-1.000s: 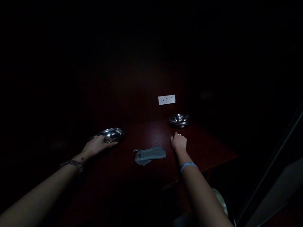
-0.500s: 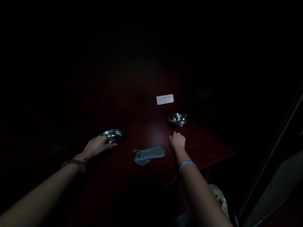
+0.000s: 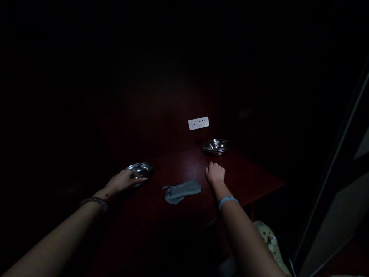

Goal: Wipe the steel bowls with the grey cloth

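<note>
On the left of a dark red table, my left hand grips the near rim of a shiny metal bowl, thumb outside and fingers over the edge. My right hand, with a ring on one finger, rests on the table with its fingers curled under; whether anything is beneath them is hidden. Just behind it stands a stack of metal bowls, not touched by the hand. A folded grey-green cloth lies between my hands.
A white socket panel is on the dark wall behind the table. Below the table's right edge is a pale shoe with holes. A dark frame edge slants along the far right.
The view has shifted slightly. My left hand and the bowl at its fingers appear slightly lower and further right. My right hand, the cloth and the stack look nearly unchanged.
</note>
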A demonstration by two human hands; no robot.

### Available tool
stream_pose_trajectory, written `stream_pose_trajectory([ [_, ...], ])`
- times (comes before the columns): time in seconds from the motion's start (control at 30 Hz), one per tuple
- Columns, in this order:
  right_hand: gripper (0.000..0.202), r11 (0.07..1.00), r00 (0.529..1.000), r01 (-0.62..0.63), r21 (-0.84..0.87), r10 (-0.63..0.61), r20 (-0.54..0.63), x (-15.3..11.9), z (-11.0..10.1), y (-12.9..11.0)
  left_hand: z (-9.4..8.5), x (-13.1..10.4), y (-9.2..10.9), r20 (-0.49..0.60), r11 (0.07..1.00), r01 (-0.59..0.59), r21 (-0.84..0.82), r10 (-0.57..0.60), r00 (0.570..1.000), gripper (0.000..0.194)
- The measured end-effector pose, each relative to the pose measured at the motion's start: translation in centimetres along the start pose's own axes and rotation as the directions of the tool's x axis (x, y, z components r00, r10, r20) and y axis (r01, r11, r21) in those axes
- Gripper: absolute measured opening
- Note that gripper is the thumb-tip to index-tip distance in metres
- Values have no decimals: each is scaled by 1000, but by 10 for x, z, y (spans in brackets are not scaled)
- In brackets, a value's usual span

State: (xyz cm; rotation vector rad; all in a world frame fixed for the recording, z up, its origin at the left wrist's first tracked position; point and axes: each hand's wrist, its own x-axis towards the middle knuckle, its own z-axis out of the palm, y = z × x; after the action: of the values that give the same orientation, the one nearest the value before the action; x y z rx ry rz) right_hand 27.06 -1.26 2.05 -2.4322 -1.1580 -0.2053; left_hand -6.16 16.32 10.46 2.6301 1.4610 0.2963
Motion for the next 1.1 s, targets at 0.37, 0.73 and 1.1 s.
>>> stream_pose_trajectory([
  [0.37,29,999,1000,17,-28,-17,1,-3,2,1,-26,-4,-5,-155,992,-58,109,75,985,57],
  [0.73,29,990,989,138,22,-136,-53,-11,-10,5,-42,-39,19,-482,955,-174,240,273,832,53],
  [1.1,78,-18,858,-354,935,-405,317,-19,-49,-38,14,-108,115,-409,645,-562,518,764,499,27],
])
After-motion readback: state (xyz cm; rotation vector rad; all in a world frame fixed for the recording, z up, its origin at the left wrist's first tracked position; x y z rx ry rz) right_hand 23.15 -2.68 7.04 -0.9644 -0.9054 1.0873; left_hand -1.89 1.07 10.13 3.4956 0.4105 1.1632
